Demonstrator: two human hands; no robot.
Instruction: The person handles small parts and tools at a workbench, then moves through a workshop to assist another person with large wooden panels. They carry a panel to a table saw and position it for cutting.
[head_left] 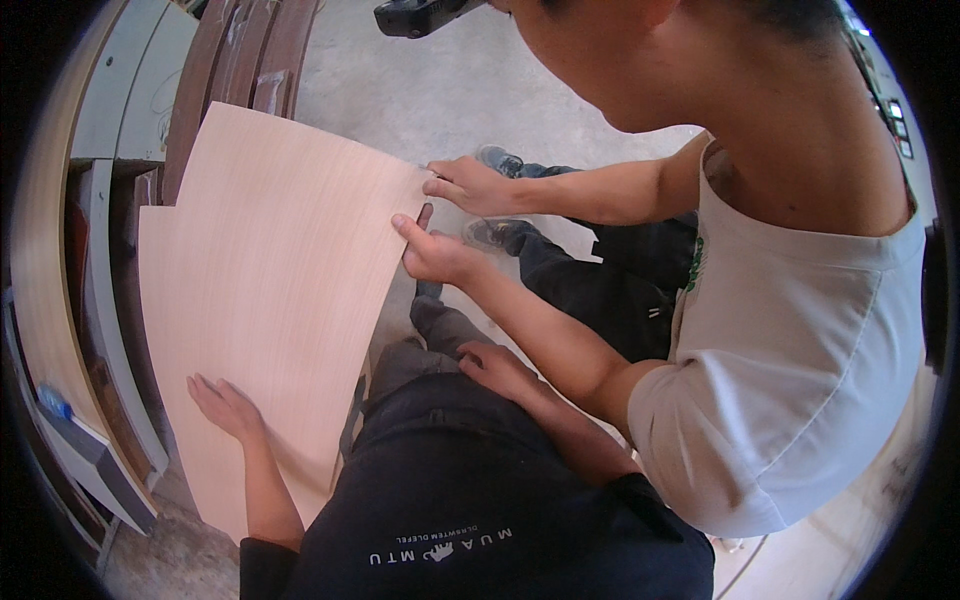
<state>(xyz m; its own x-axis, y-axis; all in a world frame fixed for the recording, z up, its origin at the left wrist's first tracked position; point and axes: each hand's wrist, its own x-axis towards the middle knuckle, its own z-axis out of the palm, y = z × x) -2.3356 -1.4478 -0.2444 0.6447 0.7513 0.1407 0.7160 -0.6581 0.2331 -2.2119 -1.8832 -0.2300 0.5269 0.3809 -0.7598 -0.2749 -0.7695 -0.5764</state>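
A large pale wooden board (270,250) with fine grain and a notched corner lies across the left and middle. My left hand (225,408) rests on its near part, palm down, fingers stretched out. At the board's right edge, a co-worker's far hand (470,188) is by the corner. The same person's nearer hand (437,252) grips that edge, thumb on top. My right hand (497,370) hangs loosely by my thigh, away from the board, fingers slightly bent and apart with nothing visible in them. The board's underside is hidden.
The co-worker in a light sleeveless top (790,350) leans in close on my right. Brown planks (240,50) are stacked at the far left. Tall panels (45,250) stand along the left side, with a blue item (55,402) near them. Grey concrete floor (370,90) lies beyond.
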